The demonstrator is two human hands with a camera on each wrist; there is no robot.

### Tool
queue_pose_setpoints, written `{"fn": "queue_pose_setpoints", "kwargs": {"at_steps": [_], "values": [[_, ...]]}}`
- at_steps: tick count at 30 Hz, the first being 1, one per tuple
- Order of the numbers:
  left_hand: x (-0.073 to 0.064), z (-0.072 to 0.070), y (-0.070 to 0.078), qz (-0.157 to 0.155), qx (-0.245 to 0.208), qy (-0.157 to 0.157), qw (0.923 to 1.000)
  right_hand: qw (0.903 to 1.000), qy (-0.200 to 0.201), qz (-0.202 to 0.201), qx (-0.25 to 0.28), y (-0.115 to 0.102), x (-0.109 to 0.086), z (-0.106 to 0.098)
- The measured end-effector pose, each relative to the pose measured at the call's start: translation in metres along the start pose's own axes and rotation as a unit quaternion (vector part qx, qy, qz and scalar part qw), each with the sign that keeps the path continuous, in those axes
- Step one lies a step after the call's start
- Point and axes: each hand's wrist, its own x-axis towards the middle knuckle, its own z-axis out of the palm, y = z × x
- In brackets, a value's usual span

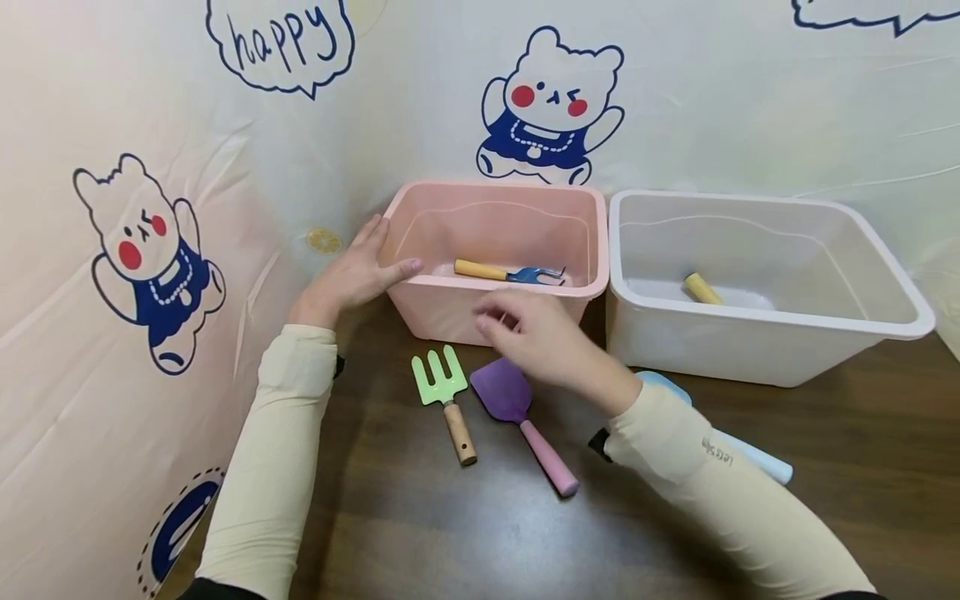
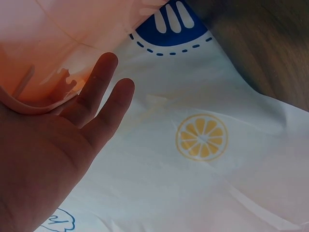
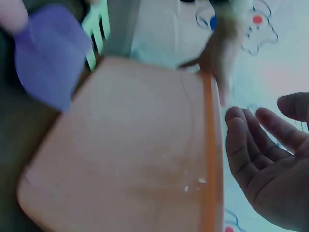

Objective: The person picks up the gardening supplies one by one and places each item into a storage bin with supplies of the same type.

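My left hand (image 1: 352, 275) rests on the left end of the pink bin (image 1: 442, 315), its fingers along the outside and its thumb over the front rim. In front of that bin my right hand (image 1: 536, 333) hovers near the front rim, fingers loosely bent and holding nothing. The right wrist view shows its palm bare. Inside the pink bin lies a small garden tool (image 1: 480, 269) with a yellow handle and a blue pronged head. Below the right hand, on the table, are a green hand fork (image 1: 438, 390) with a wooden handle and a purple spade-shaped tool (image 1: 506, 393) with a pink handle.
To the right stands a white bin (image 1: 697, 343) with a short yellow handle (image 1: 703, 288) showing inside. A light blue tool (image 1: 753, 457) lies on the table (image 1: 420, 525), partly hidden by my right forearm. A printed cloth (image 1: 420, 92) backs the bins.
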Motion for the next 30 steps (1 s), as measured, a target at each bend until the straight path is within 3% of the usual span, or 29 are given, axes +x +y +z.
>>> {"fn": "queue_pose_setpoints", "kwargs": {"at_steps": [3,7,13,18,22,30], "values": [[0.0,0.001,-0.001,-0.001,0.001,0.0,1.0,0.999,-0.04,0.004,-0.02,-0.003,-0.01,0.022],[-0.001,0.0,-0.002,-0.002,0.005,0.001,1.0,0.9921,-0.102,0.041,-0.061,-0.007,-0.023,0.051],[-0.001,0.0,-0.001,-0.003,0.014,0.003,0.9999,0.9718,-0.185,0.086,-0.117,-0.006,-0.039,0.085],[-0.001,0.0,0.0,-0.004,0.011,0.002,0.9999,0.9484,-0.241,0.123,-0.164,-0.004,-0.047,0.101],[-0.002,0.0,0.001,-0.006,0.008,0.003,0.9999,0.9353,-0.259,0.144,-0.193,-0.004,-0.049,0.108],[-0.001,0.001,-0.001,-0.005,0.008,0.002,1.0,0.9317,-0.26,0.143,-0.209,-0.001,-0.051,0.113]]}}
